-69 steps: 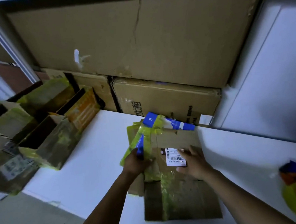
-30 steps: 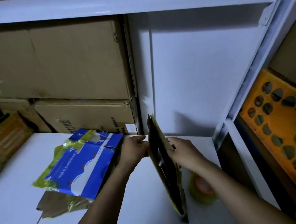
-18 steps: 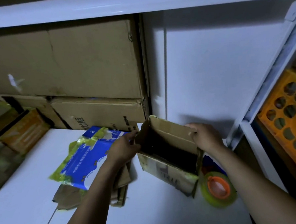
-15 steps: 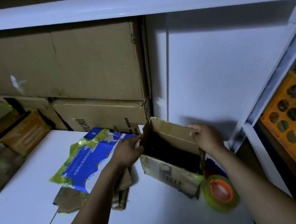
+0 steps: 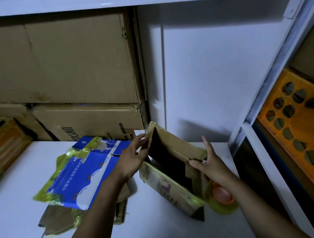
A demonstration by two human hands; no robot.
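So at this point the person was squaring up a small cardboard box [image 5: 167, 184] that stood open-topped on the white shelf [image 5: 18, 204], a bit skewed and leaning toward the back wall. It sat between the two hands, with its far wall close to the shelf's back panel.

The left hand [image 5: 132, 160] had its fingers mostly straight, with the tips against the box's left corner. It looked like pressing rather than clamping. The right hand [image 5: 210, 166] was spread open too, palm flat against the right end wall, fingers pointing up and the thumb lying along the rim. Neither hand was really wrapped around anything.

My read is that this was the "pop it into shape" step. The walls were up, but the box looked more like a parallelogram than a rectangle. I couldn't see whether the bottom flaps were folded or sealed, since the inside was just dark.

The next move probably called for pushing the two ends toward each other until the corners squared, then dealing with the bottom. The yellow-green tape roll [image 5: 222, 200] with the orange core was just beside the box's right end, under the right wrist, so it was an easy grab.

A flattened blue carton [image 5: 82, 178] with yellow tape scraps lay to the left on more flattened cardboard, well clear of the box.
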